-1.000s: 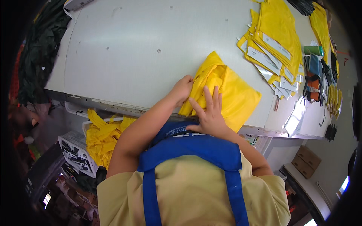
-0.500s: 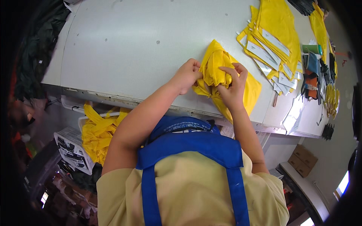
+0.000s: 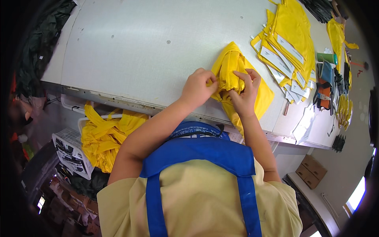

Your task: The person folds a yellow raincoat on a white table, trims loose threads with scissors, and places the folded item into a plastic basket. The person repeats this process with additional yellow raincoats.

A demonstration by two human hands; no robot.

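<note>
A folded yellow fabric bundle lies near the front edge of the white table, on top of a wider piece of the same yellow cloth. My right hand grips the bundle's near end, thumb below and fingers above. At its left side my left hand is closed, with curled fingertips pinching at the fabric's edge. The exact pinch is partly hidden by the fingers.
The white table bears a stack of flat yellow pouches with white labels at the right. Beyond are a green roll and tools. Below the table's edge, yellow cloth fills a white bin. Dark fabric hangs at far left.
My left hand has curled its fingers more and turned its back upward beside the bundle. My right hand keeps its grip. The view has shifted slightly.
</note>
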